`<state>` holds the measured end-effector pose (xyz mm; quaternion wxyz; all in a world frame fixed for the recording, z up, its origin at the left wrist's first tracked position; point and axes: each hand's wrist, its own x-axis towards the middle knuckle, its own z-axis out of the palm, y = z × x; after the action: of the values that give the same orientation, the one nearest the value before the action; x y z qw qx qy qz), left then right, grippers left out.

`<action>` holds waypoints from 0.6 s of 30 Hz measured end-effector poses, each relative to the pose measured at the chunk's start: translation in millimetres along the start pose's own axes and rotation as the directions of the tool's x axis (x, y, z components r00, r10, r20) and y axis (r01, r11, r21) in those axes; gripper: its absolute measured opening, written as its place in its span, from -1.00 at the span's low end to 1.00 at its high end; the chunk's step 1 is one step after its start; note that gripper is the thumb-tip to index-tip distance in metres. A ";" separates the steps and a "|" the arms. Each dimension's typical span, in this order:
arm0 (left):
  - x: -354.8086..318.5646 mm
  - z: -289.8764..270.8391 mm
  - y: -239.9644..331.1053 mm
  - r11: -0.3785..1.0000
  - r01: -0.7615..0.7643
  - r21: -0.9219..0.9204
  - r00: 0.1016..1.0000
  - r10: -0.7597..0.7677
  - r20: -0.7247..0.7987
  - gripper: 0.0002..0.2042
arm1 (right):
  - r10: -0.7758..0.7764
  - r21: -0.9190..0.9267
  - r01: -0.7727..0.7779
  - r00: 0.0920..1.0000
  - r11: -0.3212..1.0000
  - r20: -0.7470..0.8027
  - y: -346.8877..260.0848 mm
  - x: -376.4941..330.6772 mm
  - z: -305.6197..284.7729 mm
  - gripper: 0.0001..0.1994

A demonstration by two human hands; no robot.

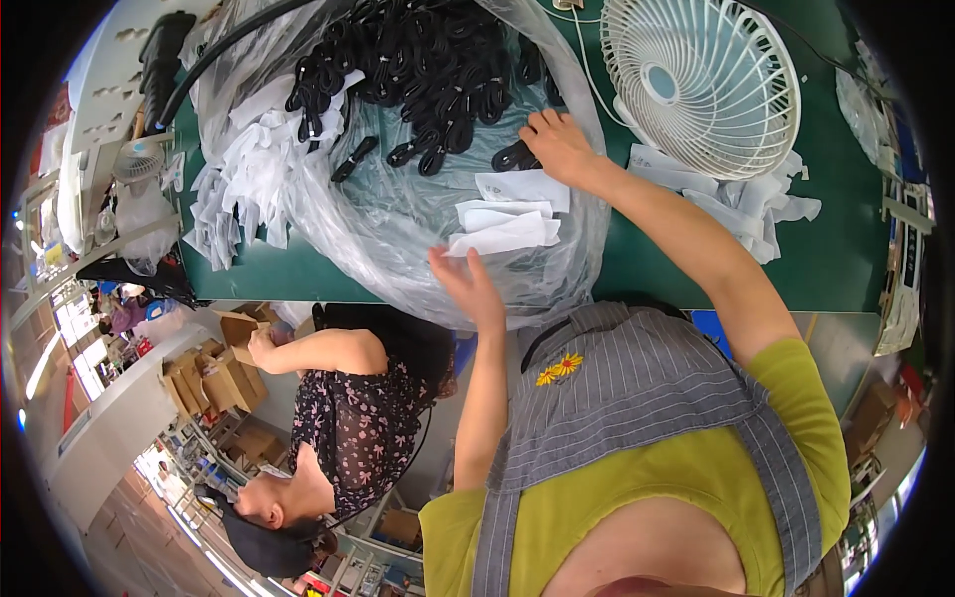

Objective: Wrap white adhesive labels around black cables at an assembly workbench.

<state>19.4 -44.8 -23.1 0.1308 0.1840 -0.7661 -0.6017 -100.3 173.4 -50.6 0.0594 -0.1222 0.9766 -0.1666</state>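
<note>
My right hand (pixel 563 149) reaches to the middle of a clear plastic bag (pixel 368 224), fingers curled over one end of a coiled black cable (pixel 510 157). Beyond it lies a large heap of similar coiled black cables (pixel 423 60). A single coil (pixel 355 159) sits apart to the left. My left hand (pixel 469 288) is at the bag's near side, fingers apart and holding nothing. Its fingertips are next to several white paper sleeves (pixel 505 235), which lie overlapping on the plastic. Another white sleeve (pixel 527 189) rests just below my right hand.
White sleeves are piled to the left (pixel 254 164) and right (pixel 736 199) on the green table (pixel 836 219). A white fan (pixel 701 85) stands at the far right. To the left, a co-worker (pixel 353 428) in a dark patterned top is near cardboard boxes (pixel 214 378).
</note>
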 end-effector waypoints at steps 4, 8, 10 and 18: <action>6.4 -1.4 37.8 0.640 -0.625 0.447 0.773 0.431 0.465 -0.68 | 0.061 0.057 -0.067 0.992 0.996 0.113 5.9 11.6 -10.0 -0.64; 15.7 24.2 9.9 0.538 -0.730 0.421 0.634 0.304 0.711 -0.69 | 0.127 0.176 -0.130 0.992 0.976 0.026 12.4 8.3 -9.0 -0.70; 19.1 26.0 -1.6 0.485 -0.819 0.306 0.492 0.317 0.811 -0.71 | 0.154 0.204 -0.138 0.986 0.969 -0.068 10.1 0.1 -15.9 -0.72; 22.9 33.6 -34.9 0.432 -0.847 0.311 0.457 0.292 0.840 -0.79 | 0.138 0.624 -0.045 0.985 0.780 -0.101 -26.4 -106.4 -67.8 -0.72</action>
<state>-11.0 -32.8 -65.6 -0.0248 -0.3142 -0.9307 -0.1858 -2.7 197.8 29.9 0.0352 -0.0362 0.8743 -0.4828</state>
